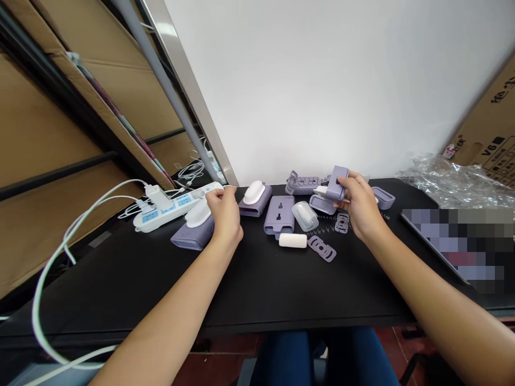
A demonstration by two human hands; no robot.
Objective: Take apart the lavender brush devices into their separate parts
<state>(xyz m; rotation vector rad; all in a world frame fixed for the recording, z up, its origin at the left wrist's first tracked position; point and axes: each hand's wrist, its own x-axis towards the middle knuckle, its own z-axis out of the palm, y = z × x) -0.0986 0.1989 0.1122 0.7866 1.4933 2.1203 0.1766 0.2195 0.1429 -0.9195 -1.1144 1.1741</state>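
Note:
My right hand (358, 201) grips a small purple plastic part (337, 183) above the back right of the black table. Below it lies a purple tray-like piece (322, 205). On the left, my left hand (226, 212) has its fingers pinched together, beside a purple case (195, 235) with a white oval piece (199, 214) on top; what they hold, if anything, is hidden. Between the hands are another purple case (261, 201) topped with a white oval, a purple case with slots (280, 213), a clear plastic cup (305, 216) and a white block (293, 240).
Flat purple plates (322, 249) and thin springs lie right of centre. A white power strip (177, 208) with cables stands at the left. Clear plastic wrap (454, 177) and a cardboard box (488, 134) are at the right. A white wall (314, 86) rises behind the table.

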